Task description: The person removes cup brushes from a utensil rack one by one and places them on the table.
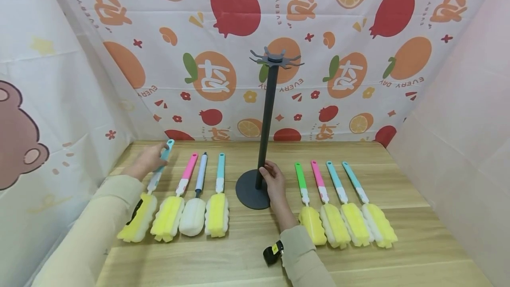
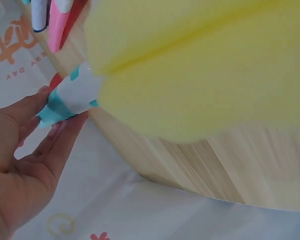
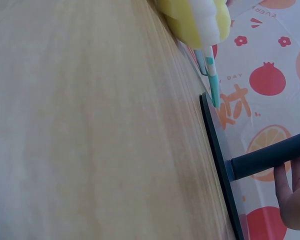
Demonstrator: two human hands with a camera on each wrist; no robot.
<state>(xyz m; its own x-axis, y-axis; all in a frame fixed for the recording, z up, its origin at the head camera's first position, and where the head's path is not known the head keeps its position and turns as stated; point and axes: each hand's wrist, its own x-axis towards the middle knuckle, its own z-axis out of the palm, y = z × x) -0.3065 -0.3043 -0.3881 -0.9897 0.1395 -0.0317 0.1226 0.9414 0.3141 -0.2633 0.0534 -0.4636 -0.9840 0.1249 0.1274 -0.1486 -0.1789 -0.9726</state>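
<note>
My left hand [image 1: 149, 159] pinches the teal-and-white handle [image 2: 65, 97] of the leftmost sponge brush [image 1: 143, 217], near its handle end. That brush's yellow-and-white sponge head [image 2: 200, 70] fills much of the left wrist view. At the table's middle stands a dark grey rack [image 1: 268, 114] with a round base and a ring of hooks on top. Low on its pole [image 3: 270, 154], the fingers of my right hand [image 1: 276, 183] hold it. The hooks carry nothing. Beside the left hand lie a pink-handled brush [image 1: 167, 218], a white-headed brush [image 1: 193, 217] and a teal-handled brush [image 1: 217, 215].
Right of the rack lie a green-handled brush [image 1: 312, 225], a pink-handled brush [image 1: 334, 225] and two teal-handled ones, heads toward me. The wooden table [image 1: 207, 265] meets a fruit-print curtain [image 1: 159, 21] behind and pale curtains at both sides.
</note>
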